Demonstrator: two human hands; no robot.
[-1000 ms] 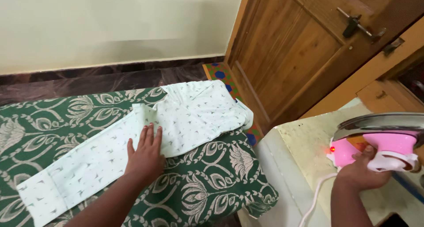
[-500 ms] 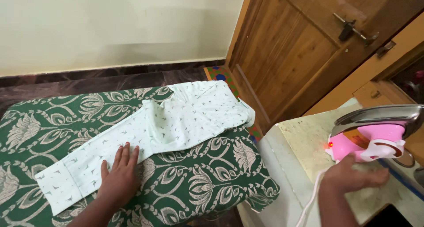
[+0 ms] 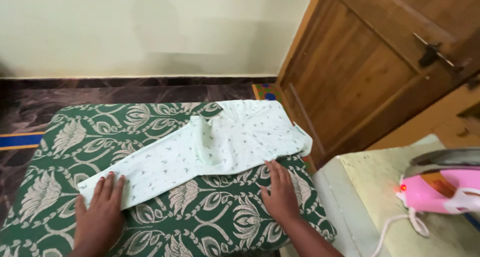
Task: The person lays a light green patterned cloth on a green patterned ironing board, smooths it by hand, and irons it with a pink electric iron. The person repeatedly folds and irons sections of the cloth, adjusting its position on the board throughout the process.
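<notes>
Lying flat across the green leaf-patterned cloth (image 3: 210,222) that covers the table, the pale printed garment (image 3: 210,144) runs on a slant from the near left corner up to the far right, where its wider part reaches the cloth's edge by the wooden door (image 3: 370,72). A small raised fold stands near its middle. It looks like thin, light cotton: soft, limp, likely to wrinkle or slide on the cover when pushed, so it is best handled with flat palms or pinched at an edge or hem rather than lifted from the centre.

Left hand (image 3: 100,212) rests flat on the narrow near end of the garment, fingers spread and open, gripping nothing. Right hand (image 3: 280,192) lies palm down on the green cloth with its fingertips touching the lower edge of the garment's wide part, likewise open with no grip on anything.

To the right, well apart from both hands, a pink iron (image 3: 440,187) stands on a pale yellowish surface (image 3: 380,187), a red light glowing on its side and its white cord (image 3: 400,227) looping downward. Dark stone floor (image 3: 125,92) lies beyond.
</notes>
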